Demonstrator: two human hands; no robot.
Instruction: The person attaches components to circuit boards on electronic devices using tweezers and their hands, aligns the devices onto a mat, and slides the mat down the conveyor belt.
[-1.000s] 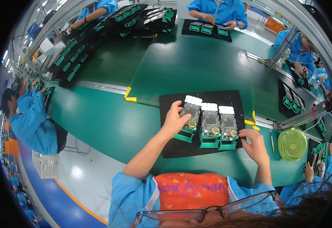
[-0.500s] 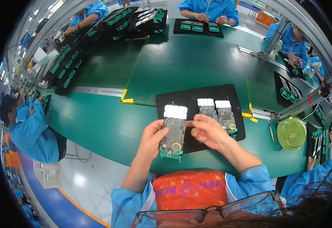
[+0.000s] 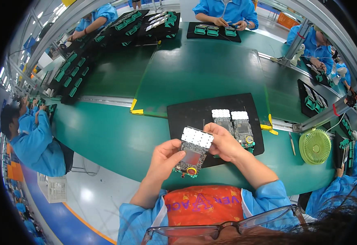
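Note:
A circuit board (image 3: pixel 193 156) with a white dotted keypad sheet at its top and a green part at its bottom is held up, tilted, over the near edge of a black mat. My left hand (image 3: pixel 165 158) grips its left edge, thumb on the front face. At the upper right corner, my right hand (image 3: pixel 226 143) has its fingers closed on the board's edge beside the white sheet; the fingertips are partly hidden. A yellow-ringed round part shows low on the board. Two similar boards (image 3: pixel 242 127) lie side by side on the black mat (image 3: pixel 186 111), right of the held one.
On the green table, a green fan (image 3: pixel 315 146) and a pen-like tool (image 3: pixel 291 143) stand to the right. Yellow tape (image 3: pixel 136 108) marks a corner beyond the mat. Co-workers in blue sit around, with black trays (image 3: pixel 214 32) of green parts before them.
The board has come nearer and tilted, its top leaning right. My right hand has moved from beside the board's middle to its upper right corner and closed there.

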